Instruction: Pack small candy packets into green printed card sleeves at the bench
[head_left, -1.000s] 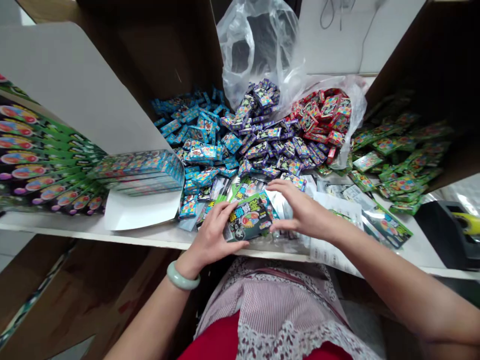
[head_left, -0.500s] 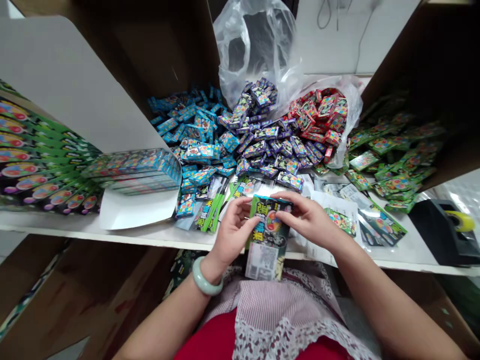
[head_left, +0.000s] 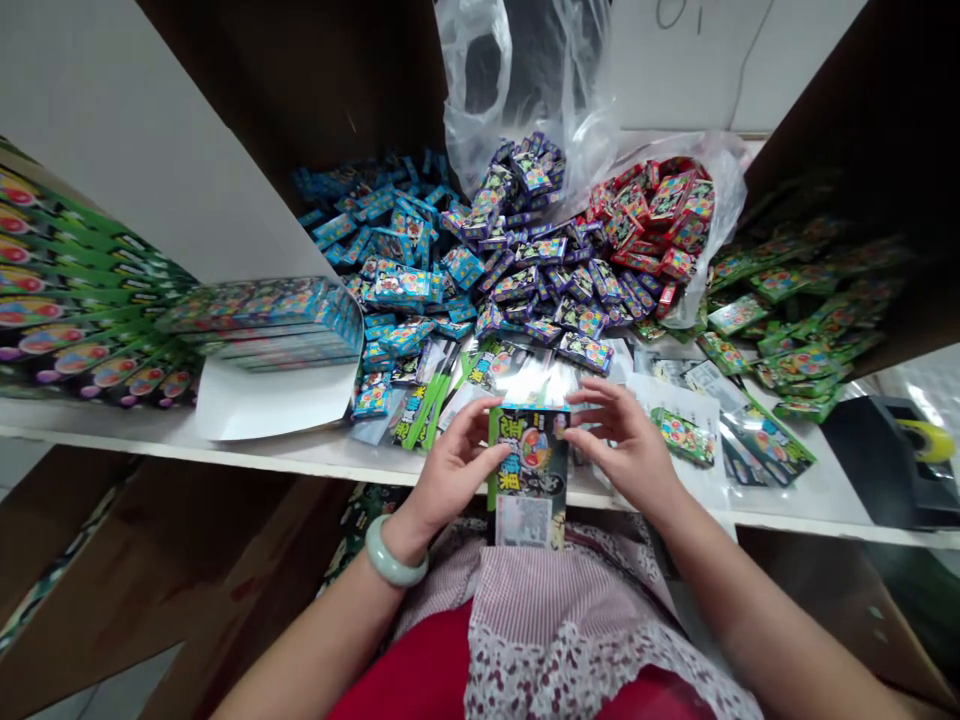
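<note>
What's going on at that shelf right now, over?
Left hand at the edge of the green-and-black packet. Right hand open beside it. Mixed packet heap just beyond.

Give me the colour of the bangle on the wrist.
The bangle is pale jade green, best seen in the head view.

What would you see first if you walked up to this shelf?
Heaps of bright packets catch the eye: blue packets, purple packets, red packets and green packets spread across the white shelf. Up front, a green-and-black packet stands between the left hand and right hand. A pale green bangle circles the left wrist.
</note>
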